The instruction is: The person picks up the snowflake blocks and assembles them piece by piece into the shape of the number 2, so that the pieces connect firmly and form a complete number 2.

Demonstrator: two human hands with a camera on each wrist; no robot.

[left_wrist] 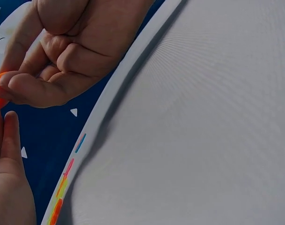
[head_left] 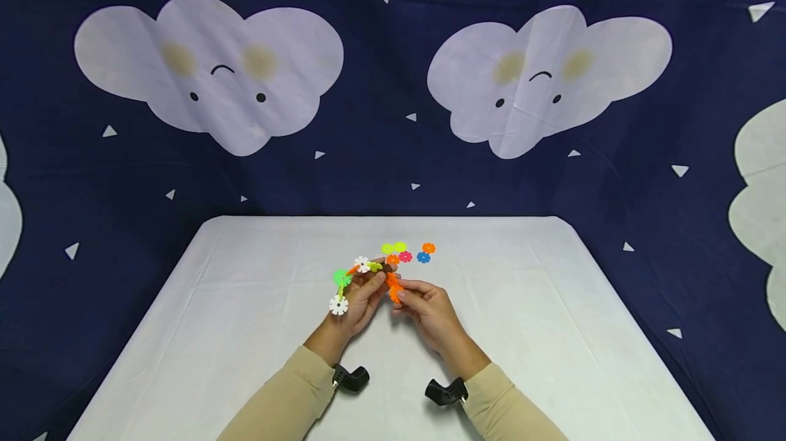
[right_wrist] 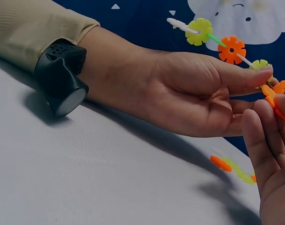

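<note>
My left hand (head_left: pixel 365 296) grips a chain of slotted plastic flower discs near its far end, thumb on top. The chain arches over that hand, from a white disc (head_left: pixel 338 305) by the wrist through a green disc (head_left: pixel 341 278) and another white disc (head_left: pixel 362 264) to a dark piece near the fingertips. Orange discs (head_left: pixel 391 279) make up the end between the hands. There my right hand (head_left: pixel 434 316) pinches an orange disc (head_left: pixel 396 293) with thumb and fingers. Fingers partly hide the joint, so how far the discs are slotted together cannot be seen.
Beyond the hands, loose discs lie on the white table (head_left: pixel 522 332): yellow-green ones (head_left: pixel 394 248), a pink disc (head_left: pixel 405 257), a blue disc (head_left: pixel 424 258) and orange ones (head_left: pixel 428 248). A dark blue cloth (head_left: pixel 381 86) with clouds hangs behind the table. Each wrist carries a black camera (head_left: pixel 351 379).
</note>
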